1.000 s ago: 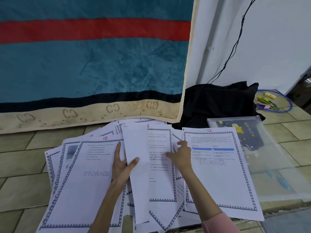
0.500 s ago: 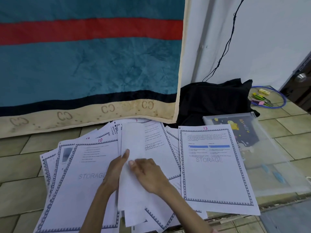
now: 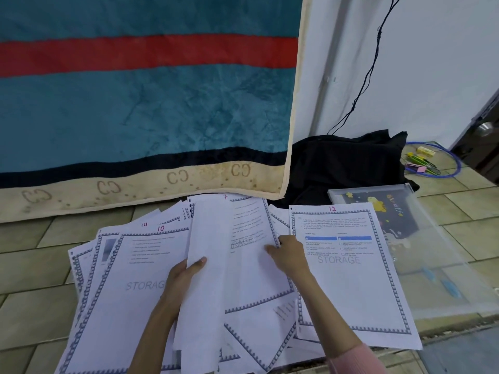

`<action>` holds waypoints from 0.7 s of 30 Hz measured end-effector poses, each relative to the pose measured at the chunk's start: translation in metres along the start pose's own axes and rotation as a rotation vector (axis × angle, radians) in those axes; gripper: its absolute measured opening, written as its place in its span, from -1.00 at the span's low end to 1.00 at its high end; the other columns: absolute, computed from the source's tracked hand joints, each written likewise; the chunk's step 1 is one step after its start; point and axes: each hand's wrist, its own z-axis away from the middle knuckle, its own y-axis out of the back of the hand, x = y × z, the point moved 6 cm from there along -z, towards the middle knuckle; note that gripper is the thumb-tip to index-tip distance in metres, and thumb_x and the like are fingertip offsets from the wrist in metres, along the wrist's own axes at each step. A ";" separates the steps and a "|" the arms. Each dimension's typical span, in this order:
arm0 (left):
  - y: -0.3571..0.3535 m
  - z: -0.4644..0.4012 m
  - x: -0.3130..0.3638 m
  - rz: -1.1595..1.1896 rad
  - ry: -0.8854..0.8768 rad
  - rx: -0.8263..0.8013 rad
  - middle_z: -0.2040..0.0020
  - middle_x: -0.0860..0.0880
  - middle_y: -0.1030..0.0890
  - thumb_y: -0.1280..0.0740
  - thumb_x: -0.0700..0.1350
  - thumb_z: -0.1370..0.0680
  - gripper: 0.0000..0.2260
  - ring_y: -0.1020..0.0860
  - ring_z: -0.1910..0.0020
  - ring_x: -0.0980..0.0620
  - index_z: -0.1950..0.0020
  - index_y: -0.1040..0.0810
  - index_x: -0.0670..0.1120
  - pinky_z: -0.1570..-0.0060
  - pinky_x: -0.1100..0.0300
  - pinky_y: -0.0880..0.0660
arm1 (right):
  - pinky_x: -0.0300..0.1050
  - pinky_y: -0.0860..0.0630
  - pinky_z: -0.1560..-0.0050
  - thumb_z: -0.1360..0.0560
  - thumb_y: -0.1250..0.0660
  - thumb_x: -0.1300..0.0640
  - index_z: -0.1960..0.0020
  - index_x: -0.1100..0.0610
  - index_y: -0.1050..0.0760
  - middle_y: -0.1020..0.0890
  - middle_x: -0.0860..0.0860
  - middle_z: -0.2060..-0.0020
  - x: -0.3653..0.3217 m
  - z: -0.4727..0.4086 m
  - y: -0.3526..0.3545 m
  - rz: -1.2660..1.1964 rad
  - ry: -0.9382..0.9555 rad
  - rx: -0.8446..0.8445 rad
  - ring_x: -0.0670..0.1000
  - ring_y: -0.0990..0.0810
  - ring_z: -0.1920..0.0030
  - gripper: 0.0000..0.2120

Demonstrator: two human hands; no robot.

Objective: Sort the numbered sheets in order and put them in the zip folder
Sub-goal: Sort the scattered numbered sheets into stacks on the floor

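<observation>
Several numbered sheets with blue borders and a "STORAGE" watermark lie fanned out on the tiled floor. Sheet 10 is at the left, sheet 12 at the right, sheet 7 in the middle. My left hand holds a blank-sided sheet lifted on edge, thumb on its front. My right hand rests its fingers on the right edge of sheet 7. The clear zip folder lies at the right, partly under sheet 12, with a dark printed card inside.
A teal, red and cream mattress stands upright behind the papers. A black cloth is heaped by the white wall. Pens and clips lie inside a blue cable ring at the far right.
My right hand moved from the lifted sheet near my left hand to the right edge of sheet 7. Sheet 7 now lies on top where sheet 3 showed before.
</observation>
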 end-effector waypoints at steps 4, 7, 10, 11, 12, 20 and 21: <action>0.007 0.002 0.006 0.017 -0.051 0.022 0.10 0.02 -0.68 -0.34 -0.17 -0.52 -0.91 -0.62 0.10 -0.02 0.00 -0.60 -0.05 0.14 0.15 -0.52 | -0.35 -0.25 0.55 -0.50 -0.31 0.20 0.32 0.17 -0.33 -0.43 0.02 0.37 0.021 0.017 0.012 -0.022 -0.016 -0.082 -0.06 -0.39 0.40 -0.75; 0.015 0.004 0.004 0.050 -0.058 0.045 0.06 0.00 -0.67 -0.33 -0.18 -0.52 -0.86 -0.61 0.06 -0.05 -0.06 -0.59 -0.08 0.13 0.13 -0.52 | -0.17 -0.47 0.30 -0.47 -0.31 0.20 0.01 0.26 -0.47 -0.58 0.10 0.12 0.049 0.026 0.021 -0.033 -0.094 -0.083 0.03 -0.53 0.20 -0.85; 0.020 0.004 -0.002 0.092 -0.039 0.081 0.20 0.06 -0.69 -0.32 -0.21 -0.52 -0.90 -0.65 0.20 0.04 0.02 -0.60 -0.08 0.29 0.23 -0.56 | 0.09 -0.58 0.01 -0.44 -0.30 0.23 0.00 0.38 -0.53 -0.66 0.25 0.06 0.076 0.032 0.030 -0.095 -0.174 -0.077 0.20 -0.64 0.08 -0.77; 0.020 0.004 -0.002 0.099 -0.032 0.090 0.23 0.06 -0.69 -0.31 -0.21 -0.53 -0.91 -0.65 0.26 0.06 0.06 -0.59 -0.07 0.37 0.29 -0.55 | 0.17 -0.56 -0.02 -0.43 -0.29 0.24 -0.01 0.41 -0.53 -0.65 0.29 0.05 0.082 0.035 0.034 -0.110 -0.196 -0.079 0.25 -0.64 0.05 -0.75; 0.019 0.004 -0.002 0.104 -0.027 0.098 0.23 0.04 -0.67 -0.30 -0.22 -0.54 -0.91 -0.64 0.27 0.05 0.09 -0.58 -0.07 0.42 0.34 -0.53 | 0.21 -0.55 -0.04 -0.42 -0.28 0.26 -0.01 0.43 -0.52 -0.64 0.31 0.04 0.088 0.036 0.038 -0.118 -0.218 -0.086 0.27 -0.63 0.02 -0.74; 0.019 0.002 -0.002 0.059 -0.055 0.102 0.16 0.04 -0.66 -0.31 -0.21 -0.53 -0.91 -0.59 0.14 0.00 0.01 -0.57 -0.08 0.24 0.19 -0.51 | -0.13 -0.50 0.25 -0.44 -0.35 0.30 -0.12 0.20 -0.46 -0.62 0.14 0.09 0.112 0.037 0.081 -0.100 -0.226 -0.029 0.09 -0.60 0.23 -0.74; 0.019 0.003 -0.002 0.048 -0.061 0.099 0.21 0.07 -0.68 -0.31 -0.21 -0.53 -0.91 -0.60 0.16 0.02 0.03 -0.58 -0.06 0.27 0.22 -0.52 | -0.14 -0.45 0.26 -0.44 -0.36 0.31 -0.22 0.17 -0.41 -0.60 0.19 0.04 0.113 0.035 0.094 -0.093 -0.207 0.061 0.11 -0.57 0.21 -0.62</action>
